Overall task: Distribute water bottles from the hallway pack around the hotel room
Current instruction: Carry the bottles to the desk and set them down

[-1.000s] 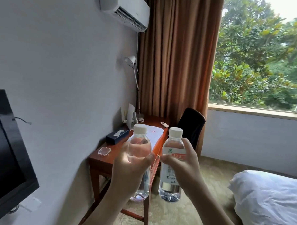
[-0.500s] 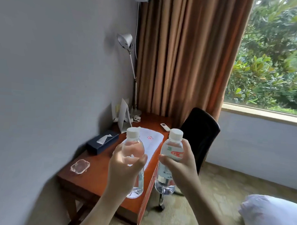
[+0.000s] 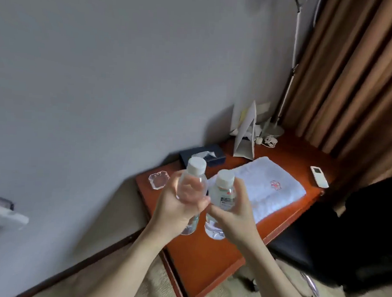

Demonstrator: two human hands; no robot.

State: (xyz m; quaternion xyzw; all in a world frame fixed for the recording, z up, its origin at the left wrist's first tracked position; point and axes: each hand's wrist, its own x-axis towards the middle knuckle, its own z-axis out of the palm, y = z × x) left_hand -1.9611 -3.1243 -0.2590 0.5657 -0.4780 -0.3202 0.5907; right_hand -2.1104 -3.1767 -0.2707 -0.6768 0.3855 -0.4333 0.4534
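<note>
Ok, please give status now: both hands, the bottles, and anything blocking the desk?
Left hand grips one bottle, right hand the other bottle. Both upright above the desk. White towel covers the middle; near end bare.

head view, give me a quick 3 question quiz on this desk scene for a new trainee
1. True or false: each hand holds one water bottle.
2. What lies on the desk right of the bottles? A) white towel B) laptop C) dinner plate
3. Fill in: the small clear glass dish sits on the desk corner nearest the ____.

Key:
1. True. The left hand grips the left bottle and the right hand grips the right bottle, both upright above the desk.
2. A, the white towel.
3. Wall. The glass dish lies by the wall, left of the tissue box.
</note>
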